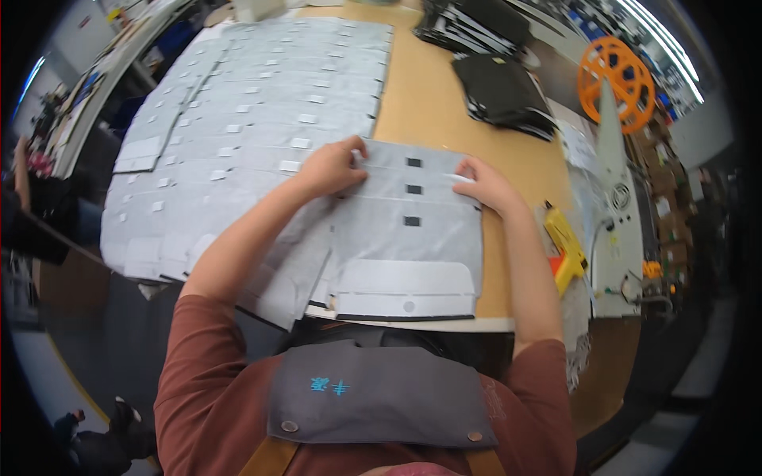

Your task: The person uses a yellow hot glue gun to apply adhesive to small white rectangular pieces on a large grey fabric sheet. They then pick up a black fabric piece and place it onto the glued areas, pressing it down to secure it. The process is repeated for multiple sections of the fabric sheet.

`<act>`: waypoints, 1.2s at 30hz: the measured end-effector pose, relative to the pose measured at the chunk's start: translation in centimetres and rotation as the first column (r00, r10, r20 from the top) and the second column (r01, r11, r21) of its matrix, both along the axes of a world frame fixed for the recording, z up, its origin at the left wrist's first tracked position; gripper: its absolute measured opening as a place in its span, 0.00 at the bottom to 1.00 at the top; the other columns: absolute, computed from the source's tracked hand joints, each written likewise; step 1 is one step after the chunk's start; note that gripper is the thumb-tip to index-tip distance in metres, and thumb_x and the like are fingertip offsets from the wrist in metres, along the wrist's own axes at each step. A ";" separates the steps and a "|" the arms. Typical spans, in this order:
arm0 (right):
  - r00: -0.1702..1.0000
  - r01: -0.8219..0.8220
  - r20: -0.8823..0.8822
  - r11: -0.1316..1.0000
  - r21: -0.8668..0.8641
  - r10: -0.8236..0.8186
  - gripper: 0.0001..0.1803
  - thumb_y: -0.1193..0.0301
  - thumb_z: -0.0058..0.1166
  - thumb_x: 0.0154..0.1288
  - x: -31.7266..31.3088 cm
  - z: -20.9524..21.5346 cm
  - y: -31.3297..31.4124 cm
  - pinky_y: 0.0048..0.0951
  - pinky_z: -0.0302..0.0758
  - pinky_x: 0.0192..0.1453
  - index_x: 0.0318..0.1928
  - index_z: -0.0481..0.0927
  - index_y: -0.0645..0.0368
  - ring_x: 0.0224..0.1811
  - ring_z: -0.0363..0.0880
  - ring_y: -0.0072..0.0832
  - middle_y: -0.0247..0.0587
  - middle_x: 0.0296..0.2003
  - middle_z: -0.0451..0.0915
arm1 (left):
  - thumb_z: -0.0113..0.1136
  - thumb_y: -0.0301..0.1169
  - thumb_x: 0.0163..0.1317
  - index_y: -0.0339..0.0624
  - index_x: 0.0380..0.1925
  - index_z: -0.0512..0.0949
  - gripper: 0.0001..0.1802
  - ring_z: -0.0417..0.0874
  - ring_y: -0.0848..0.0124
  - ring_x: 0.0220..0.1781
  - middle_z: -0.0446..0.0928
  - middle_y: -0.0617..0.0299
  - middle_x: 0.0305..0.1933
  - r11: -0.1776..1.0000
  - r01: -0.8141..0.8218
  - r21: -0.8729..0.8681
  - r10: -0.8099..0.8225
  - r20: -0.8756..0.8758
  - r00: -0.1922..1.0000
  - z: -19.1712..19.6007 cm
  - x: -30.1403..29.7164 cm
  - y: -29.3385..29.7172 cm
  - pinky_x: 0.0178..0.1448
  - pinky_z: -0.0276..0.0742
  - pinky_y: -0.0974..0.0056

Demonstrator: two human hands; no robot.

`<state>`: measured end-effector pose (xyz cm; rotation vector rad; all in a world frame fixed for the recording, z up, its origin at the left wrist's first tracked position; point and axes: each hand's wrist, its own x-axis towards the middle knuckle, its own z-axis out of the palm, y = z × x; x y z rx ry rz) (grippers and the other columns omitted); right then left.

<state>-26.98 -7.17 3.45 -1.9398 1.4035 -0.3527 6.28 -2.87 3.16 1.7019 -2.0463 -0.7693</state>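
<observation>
Working nearest the body, a grey apron bib (381,393) over rust-red sleeves fills the lower view; just beyond it, at the near edge of the wooden counter (432,103), lies a short overlapped stack of grey fabric panels (413,238), each with a small black square patch, the front one showing a pale flap with a snap; the left hand (333,168) rests on the far left corner of this stack, fingers curled and pinching the top panel's edge; the right hand (486,184) sits at the far right corner, fingers closed on the same edge beside a small white strip; to the right lies a yellow glue gun (565,242) next to a white sewing machine (619,206); further left and beyond, a broad spread of grey panels with white patches (254,111) covers most of the counter, so by the look of it only a few pieces sit in the near stack and many remain; farthest off are black fabric stacks (500,87) and an orange reel (615,79).
</observation>
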 end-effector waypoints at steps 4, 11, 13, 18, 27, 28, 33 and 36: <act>0.980 0.125 0.136 0.979 0.160 -0.147 0.14 0.64 0.68 0.56 -0.4 -0.5 -0.3 0.25 0.67 0.31 0.32 0.78 0.59 0.27 0.69 0.17 0.28 0.25 0.74 | 0.70 0.38 0.55 0.48 0.48 0.76 0.22 0.83 0.58 0.42 0.82 0.53 0.39 1.000 0.007 0.013 -0.007 -0.014 1.000 0.6 -0.3 0.2 0.47 0.77 0.57; 0.999 0.049 0.011 0.995 0.090 -0.050 0.13 0.65 0.68 0.56 -0.6 -1.3 -1.2 0.27 0.68 0.31 0.28 0.78 0.59 0.26 0.70 0.19 0.30 0.23 0.74 | 0.69 0.39 0.55 0.49 0.50 0.76 0.22 0.83 0.60 0.43 0.81 0.54 0.40 0.995 0.046 0.089 -0.042 -0.043 0.998 0.8 0.3 -0.2 0.47 0.76 0.58; 0.999 0.043 -0.009 0.996 0.072 -0.043 0.13 0.65 0.68 0.55 -0.5 -1.3 -1.1 0.28 0.69 0.32 0.28 0.78 0.59 0.27 0.71 0.21 0.31 0.23 0.75 | 0.69 0.38 0.56 0.49 0.50 0.75 0.23 0.83 0.60 0.43 0.81 0.54 0.40 0.995 0.054 0.090 -0.051 -0.028 0.998 0.9 0.3 -0.2 0.47 0.76 0.58; 0.997 0.078 0.002 0.997 -0.001 -0.078 0.14 0.64 0.68 0.53 -0.8 -1.9 -0.5 0.30 0.71 0.34 0.28 0.78 0.60 0.28 0.73 0.25 0.35 0.23 0.76 | 0.66 0.36 0.58 0.51 0.53 0.73 0.23 0.83 0.57 0.44 0.81 0.53 0.40 0.999 0.025 0.035 -0.027 0.051 0.998 1.0 -1.0 1.1 0.48 0.77 0.56; 0.953 -0.026 -0.235 0.717 -0.696 -0.193 0.19 0.60 0.70 0.52 0.8 0.0 2.9 0.35 0.74 0.42 0.38 0.78 0.58 0.39 0.79 0.34 0.41 0.35 0.79 | 0.67 0.39 0.60 0.51 0.49 0.73 0.19 0.83 0.60 0.42 0.78 0.61 0.46 0.952 -0.029 -0.304 0.073 0.132 0.989 1.0 -1.1 3.8 0.45 0.78 0.56; 0.965 -0.012 -0.219 0.803 -0.596 -0.148 0.19 0.61 0.70 0.53 0.8 0.9 3.6 0.35 0.74 0.42 0.38 0.77 0.58 0.39 0.78 0.33 0.41 0.35 0.79 | 0.67 0.41 0.60 0.51 0.48 0.73 0.19 0.83 0.60 0.42 0.78 0.62 0.45 0.954 -0.007 -0.299 0.051 0.138 0.989 1.2 -1.0 4.0 0.44 0.78 0.57; 0.981 -0.058 -0.193 0.991 -0.122 0.034 0.19 0.61 0.71 0.53 0.3 2.1 5.3 0.31 0.72 0.38 0.37 0.77 0.58 0.34 0.75 0.29 0.39 0.31 0.77 | 0.68 0.45 0.59 0.47 0.43 0.74 0.20 0.82 0.60 0.40 0.79 0.60 0.42 0.986 0.164 -0.020 -0.156 0.210 0.965 2.3 -1.1 4.7 0.42 0.77 0.57; 0.985 -0.039 -0.168 0.999 -0.010 0.037 0.18 0.61 0.71 0.53 0.0 1.9 4.5 0.30 0.71 0.34 0.31 0.77 0.59 0.30 0.73 0.27 0.37 0.27 0.76 | 0.69 0.45 0.58 0.44 0.38 0.76 0.19 0.81 0.60 0.38 0.79 0.59 0.38 0.972 0.232 -0.020 -0.224 0.201 0.954 1.9 -0.9 4.0 0.42 0.76 0.58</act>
